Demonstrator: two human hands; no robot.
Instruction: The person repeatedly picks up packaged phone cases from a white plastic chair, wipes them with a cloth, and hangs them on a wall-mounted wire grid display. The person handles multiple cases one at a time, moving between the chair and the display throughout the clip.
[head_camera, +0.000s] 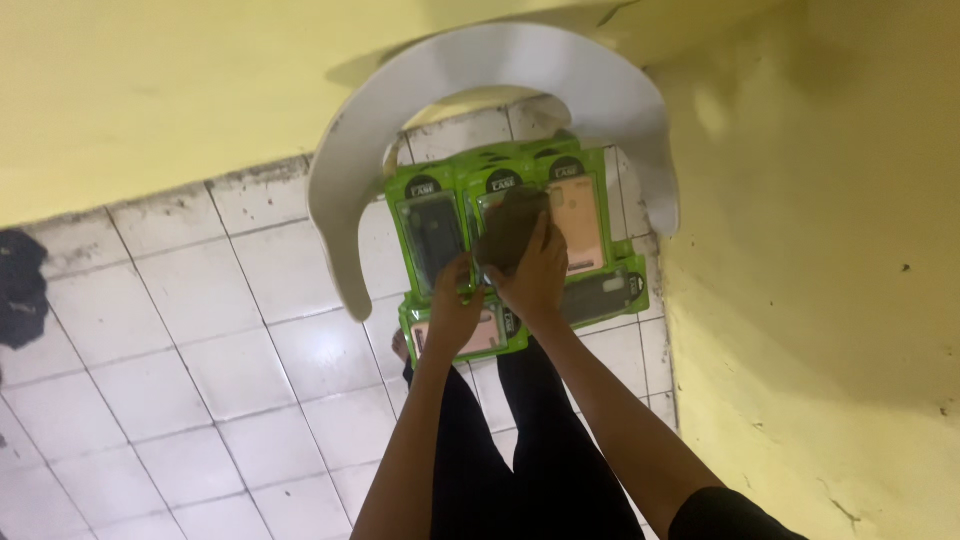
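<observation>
Green phone-case packs (575, 215) already lie side by side on the floor (180, 350) under a white chair (500, 70), while the right hand (535, 270) has its grip closed on a brown case (510, 225) above them and the left hand (452, 305) pinches a pack's (432, 235) lower edge.

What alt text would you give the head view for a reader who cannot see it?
Two bare hands, left hand and right hand, work over green packaged phone cases laid on a white tiled floor; the right hand presses a brown cloth on one. A white curved chair back arches above, between yellow walls.
</observation>
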